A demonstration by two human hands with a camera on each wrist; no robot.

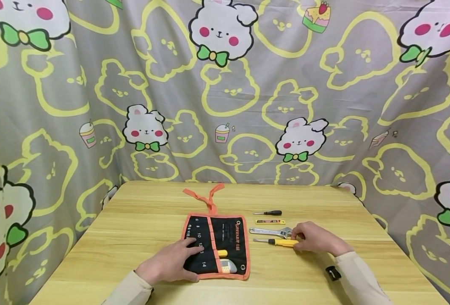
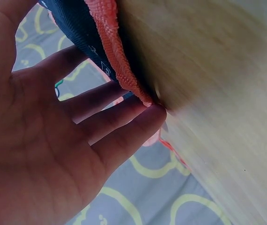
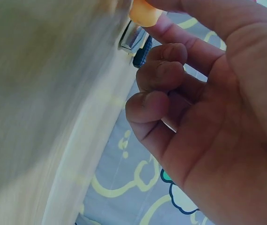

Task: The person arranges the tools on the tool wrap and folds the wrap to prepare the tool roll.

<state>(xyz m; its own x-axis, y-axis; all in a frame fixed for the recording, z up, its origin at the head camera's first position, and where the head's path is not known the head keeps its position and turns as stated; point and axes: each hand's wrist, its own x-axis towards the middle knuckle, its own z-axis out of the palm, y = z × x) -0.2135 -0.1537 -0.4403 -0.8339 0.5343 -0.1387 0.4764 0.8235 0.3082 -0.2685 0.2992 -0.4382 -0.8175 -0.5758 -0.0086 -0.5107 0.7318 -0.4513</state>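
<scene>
- Screwdriver (image 1: 283,242), yellow-handled, right of centre, points left toward the pouch (image 1: 230,237).
- Right hand (image 1: 316,238) pinches its butt end.
- Left hand (image 1: 169,259), fingers spread, rests on that pouch.

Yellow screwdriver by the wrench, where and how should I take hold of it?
Probably by the thick yellow handle, coming from the right: the screwdriver has its handle pointing right and its thin shaft left, toward the tool pouch. Your right hand pinches the handle's end. The wrench lies close along the far side, so that approach looks tighter.
</scene>
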